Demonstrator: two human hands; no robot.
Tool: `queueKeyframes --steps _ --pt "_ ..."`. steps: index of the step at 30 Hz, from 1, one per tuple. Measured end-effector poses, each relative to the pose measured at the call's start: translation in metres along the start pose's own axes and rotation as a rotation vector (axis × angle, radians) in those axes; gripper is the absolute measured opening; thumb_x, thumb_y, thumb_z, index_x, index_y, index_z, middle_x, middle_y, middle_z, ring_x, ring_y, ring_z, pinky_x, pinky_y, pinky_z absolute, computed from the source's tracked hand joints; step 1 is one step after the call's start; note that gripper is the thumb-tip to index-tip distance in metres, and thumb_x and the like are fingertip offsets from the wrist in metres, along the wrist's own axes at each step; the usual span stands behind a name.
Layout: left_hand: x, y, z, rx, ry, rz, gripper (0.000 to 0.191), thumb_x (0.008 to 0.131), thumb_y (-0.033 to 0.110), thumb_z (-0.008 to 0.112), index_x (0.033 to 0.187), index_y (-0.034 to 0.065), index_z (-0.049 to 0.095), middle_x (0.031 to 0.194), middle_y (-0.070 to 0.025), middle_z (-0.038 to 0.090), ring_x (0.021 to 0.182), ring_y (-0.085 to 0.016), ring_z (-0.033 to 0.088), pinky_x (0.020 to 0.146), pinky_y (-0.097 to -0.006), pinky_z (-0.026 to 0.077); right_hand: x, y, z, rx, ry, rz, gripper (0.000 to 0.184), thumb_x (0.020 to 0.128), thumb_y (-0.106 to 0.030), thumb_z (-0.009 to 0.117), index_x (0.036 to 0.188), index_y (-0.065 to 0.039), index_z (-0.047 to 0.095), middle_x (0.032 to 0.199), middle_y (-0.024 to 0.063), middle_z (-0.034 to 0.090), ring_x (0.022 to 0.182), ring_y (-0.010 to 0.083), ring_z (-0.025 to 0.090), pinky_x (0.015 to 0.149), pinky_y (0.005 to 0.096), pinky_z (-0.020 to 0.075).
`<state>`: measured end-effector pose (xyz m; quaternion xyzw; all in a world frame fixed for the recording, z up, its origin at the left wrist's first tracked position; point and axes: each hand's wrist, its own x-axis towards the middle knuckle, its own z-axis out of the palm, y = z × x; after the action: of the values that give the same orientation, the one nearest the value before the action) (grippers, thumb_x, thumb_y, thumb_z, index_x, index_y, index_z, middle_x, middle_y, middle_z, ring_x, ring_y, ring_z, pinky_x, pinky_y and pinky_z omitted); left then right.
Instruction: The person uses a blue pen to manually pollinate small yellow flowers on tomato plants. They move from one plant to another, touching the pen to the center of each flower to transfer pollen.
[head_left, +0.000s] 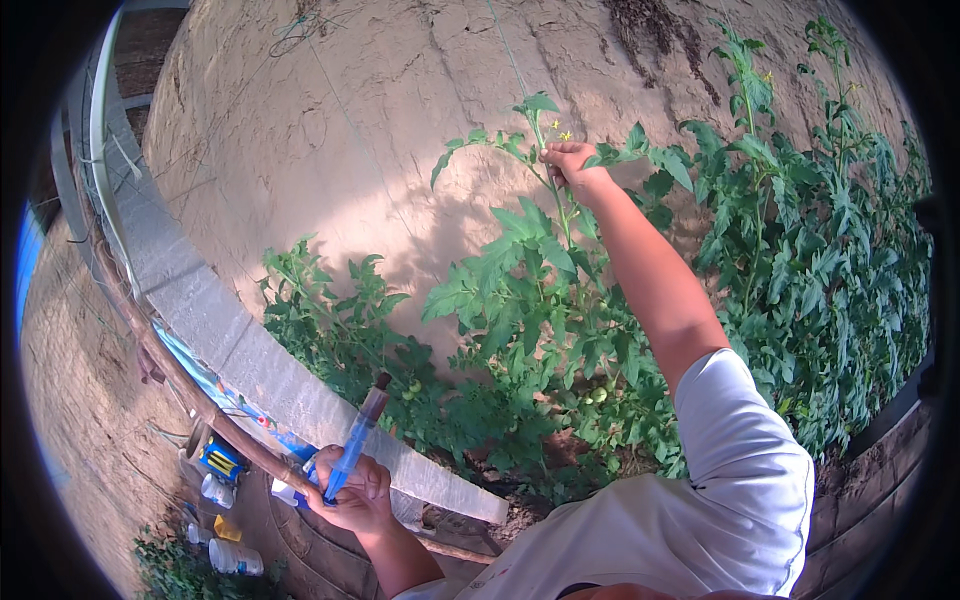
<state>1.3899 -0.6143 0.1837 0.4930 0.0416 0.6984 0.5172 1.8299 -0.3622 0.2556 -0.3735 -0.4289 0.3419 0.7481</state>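
My right hand (574, 165) reaches out and pinches the upper stem of a tomato plant (562, 214) with thumb and fingertips, just below small yellow flowers (562, 135). Leaves spread to both sides of those fingers. Lower on the plant hang green tomatoes (598, 394). My left hand (360, 487) is low, near my body, and holds a translucent blue tube-shaped tool (360, 435) with a dark upper end, tilted upward. Its exact kind is unclear. Behind these fingers shows part of a white and blue container (289, 493); I cannot tell whether the hand touches it.
A mud wall (360, 112) rises behind the plants, with strings (506, 45) along it. More tomato plants (810, 262) crowd the right. At left run a grey concrete post (225, 330) and a wooden pole (172, 367). Several tubs, including a white one (235, 556), stand lower left.
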Motion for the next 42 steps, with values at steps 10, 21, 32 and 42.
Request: queueKeyframes --steps 10,21,32,42 --pt "0.107 -0.041 0.091 -0.053 -0.295 -0.235 0.064 0.090 0.054 0.026 0.116 -0.0017 0.044 0.072 -0.0176 0.052 0.044 -0.014 0.039 0.039 -0.0241 0.033 0.023 -0.044 -0.015 0.054 0.248 0.288 0.043 0.076 -0.042 0.066 0.098 -0.007 0.054 0.089 0.0073 0.060 0.069 0.0161 0.053 0.059 0.0286 0.0401" --pt "0.221 -0.130 0.195 0.213 -0.385 -0.342 0.057 0.090 0.046 0.021 0.113 -0.0003 0.046 0.072 -0.0127 0.053 0.049 -0.013 0.038 0.046 -0.0256 0.034 0.018 -0.049 -0.007 0.208 0.101 0.382 0.017 0.085 -0.023 0.057 0.092 -0.007 0.057 0.081 0.0059 0.063 0.067 0.0157 0.061 0.059 0.0318 0.0454" --pt "0.253 -0.183 0.215 0.384 -0.369 -0.369 0.053 0.090 0.041 0.020 0.109 0.0004 0.049 0.069 -0.0108 0.054 0.050 -0.012 0.037 0.048 -0.0257 0.033 0.005 -0.050 -0.016 0.253 0.021 0.311 0.010 0.090 -0.011 0.047 0.094 -0.003 0.052 0.084 0.0106 0.062 0.071 0.0195 0.063 0.064 0.0349 0.0523" --pt "0.262 -0.202 0.212 0.397 -0.357 -0.400 0.050 0.089 0.038 0.021 0.106 0.0010 0.051 0.067 -0.0098 0.052 0.049 -0.011 0.037 0.046 -0.0257 0.033 -0.001 -0.050 -0.017 0.189 -0.019 0.265 0.013 0.091 -0.013 0.047 0.097 -0.002 0.052 0.090 0.0111 0.062 0.083 0.0215 0.062 0.075 0.0351 0.0510"
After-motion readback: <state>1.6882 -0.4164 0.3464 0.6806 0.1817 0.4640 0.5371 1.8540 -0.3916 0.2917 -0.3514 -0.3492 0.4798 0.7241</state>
